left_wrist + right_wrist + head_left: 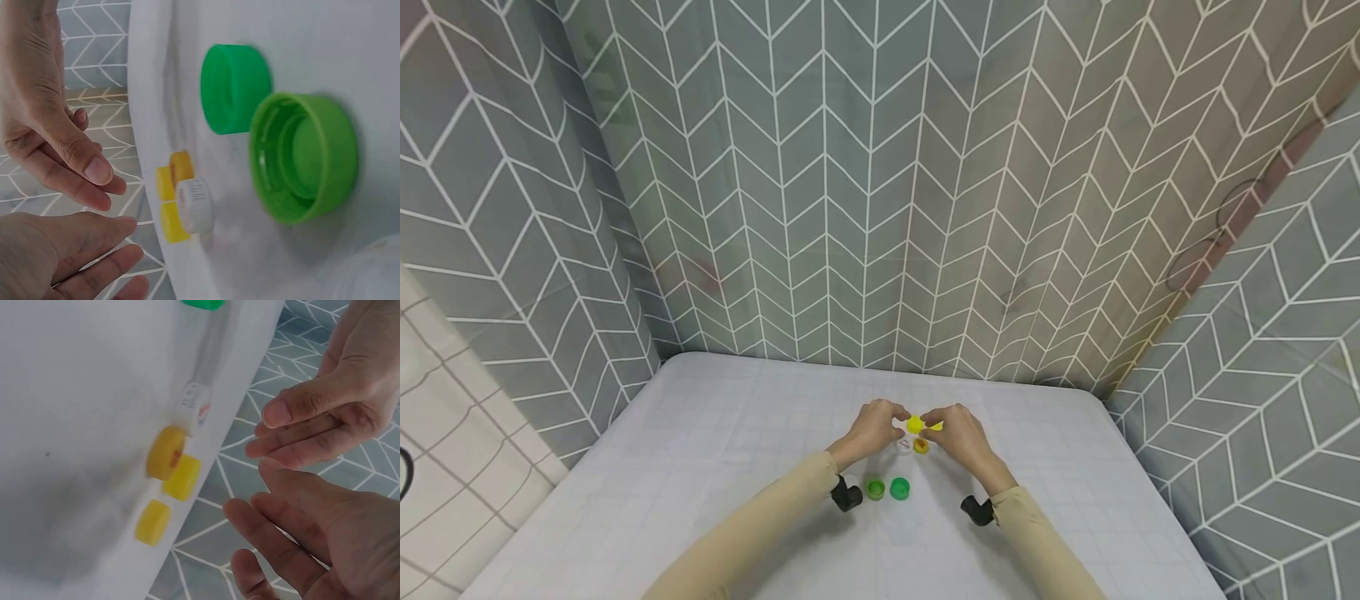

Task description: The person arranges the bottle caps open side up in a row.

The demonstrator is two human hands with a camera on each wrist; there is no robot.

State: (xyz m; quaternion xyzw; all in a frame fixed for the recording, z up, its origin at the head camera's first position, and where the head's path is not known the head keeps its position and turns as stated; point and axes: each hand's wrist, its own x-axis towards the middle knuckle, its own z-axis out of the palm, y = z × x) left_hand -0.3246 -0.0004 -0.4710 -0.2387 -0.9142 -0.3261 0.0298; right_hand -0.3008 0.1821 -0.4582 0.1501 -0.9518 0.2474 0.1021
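Both left hand (871, 428) and right hand (962, 435) arch inward, each grip loosely apart, near three yellow bottle caps (153, 523), one white cap (195, 206), two green caps (340, 156).

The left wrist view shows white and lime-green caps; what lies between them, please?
In the left wrist view, only bare cloth separates the white cap and the lime-green cap.

So the desk (617, 492) is whitish with a faint grid and rounded back corners. Grey fabric (865, 208) with white chevron lines hangs behind it and on both sides, kinda brownish toward the right. Far left there's a pale surface (452, 425) with dark grid lines, plus some black curved thing (406, 473), cut off, can't tell what.
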